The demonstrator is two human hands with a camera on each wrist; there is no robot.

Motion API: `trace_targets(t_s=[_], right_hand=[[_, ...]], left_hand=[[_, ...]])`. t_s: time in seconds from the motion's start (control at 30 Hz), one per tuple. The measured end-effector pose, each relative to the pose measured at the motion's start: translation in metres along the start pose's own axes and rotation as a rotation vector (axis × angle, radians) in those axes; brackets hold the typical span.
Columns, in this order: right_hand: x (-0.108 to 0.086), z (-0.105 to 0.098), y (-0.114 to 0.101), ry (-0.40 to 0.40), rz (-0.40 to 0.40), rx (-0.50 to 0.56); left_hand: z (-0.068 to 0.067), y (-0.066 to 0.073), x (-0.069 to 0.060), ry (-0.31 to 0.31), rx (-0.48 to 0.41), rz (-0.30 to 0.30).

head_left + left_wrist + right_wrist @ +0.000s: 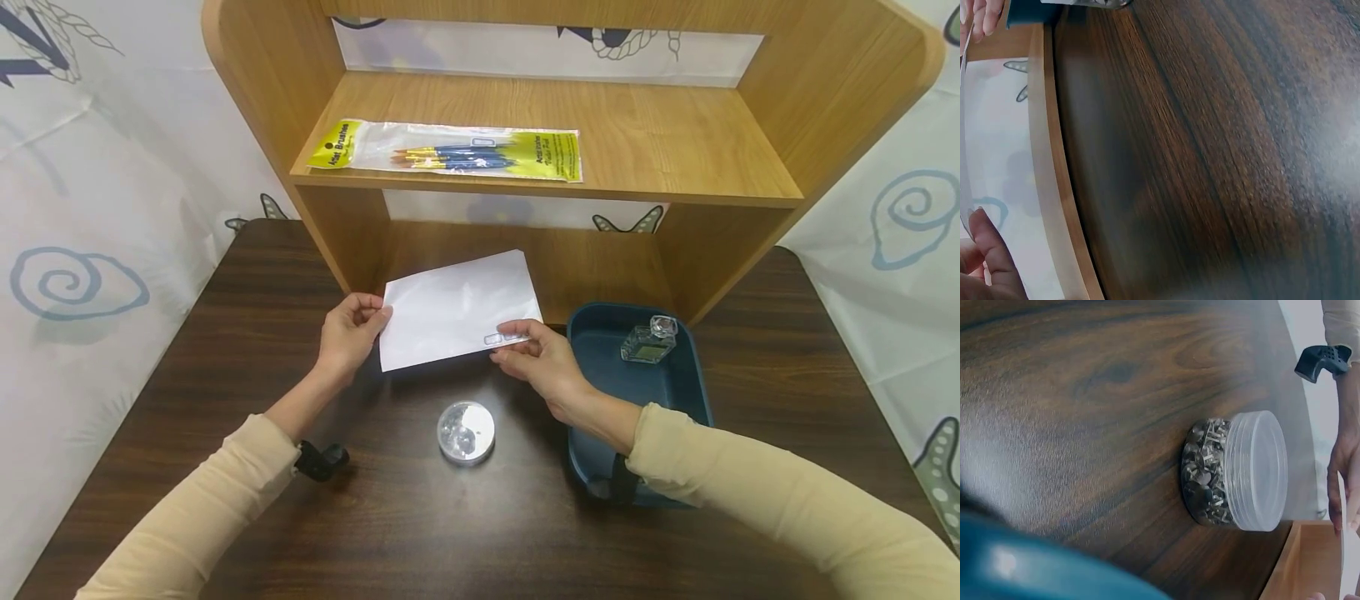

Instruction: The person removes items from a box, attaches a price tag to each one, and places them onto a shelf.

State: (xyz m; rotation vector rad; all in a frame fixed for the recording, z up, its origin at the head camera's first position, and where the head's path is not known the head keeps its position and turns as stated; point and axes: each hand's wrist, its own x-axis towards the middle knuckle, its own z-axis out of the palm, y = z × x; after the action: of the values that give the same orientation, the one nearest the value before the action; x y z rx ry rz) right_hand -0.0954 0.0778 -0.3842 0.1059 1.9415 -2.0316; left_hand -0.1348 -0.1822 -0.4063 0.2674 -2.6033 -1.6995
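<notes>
A white sheet or stack of paper (457,308) is held up between both hands in front of the lower shelf. My left hand (351,335) pinches its left edge between thumb and fingers; the left wrist view shows that hand (991,259) at the lower left. At the paper's lower right corner, beside small printed boxes, my right hand (543,362) grips it with thumb below and fingers on top. Nearer me on the table stands a round clear jar (466,432); in the right wrist view the jar (1235,470) has a lid and holds small metal pieces.
A wooden shelf unit (637,133) stands at the back, with a packet of artist brushes (457,152) on its upper board. Under my right forearm is a blue tray (600,375) with a glass bottle (647,342) in it. Patterned cloth (90,208) hangs around the dark table.
</notes>
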Motion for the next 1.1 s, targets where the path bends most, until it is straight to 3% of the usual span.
trace_targets(t_s=[0.47,1.1], right_hand=[[0.001,0.003,0.003,0.038,0.005,0.056],[0.001,0.004,0.007,0.069,0.048,0.125]], left_hand=[[0.009,0.002,-0.001,-0.026,-0.036,0.015],[0.011,0.001,-0.003,-0.039,-0.057,0.02]])
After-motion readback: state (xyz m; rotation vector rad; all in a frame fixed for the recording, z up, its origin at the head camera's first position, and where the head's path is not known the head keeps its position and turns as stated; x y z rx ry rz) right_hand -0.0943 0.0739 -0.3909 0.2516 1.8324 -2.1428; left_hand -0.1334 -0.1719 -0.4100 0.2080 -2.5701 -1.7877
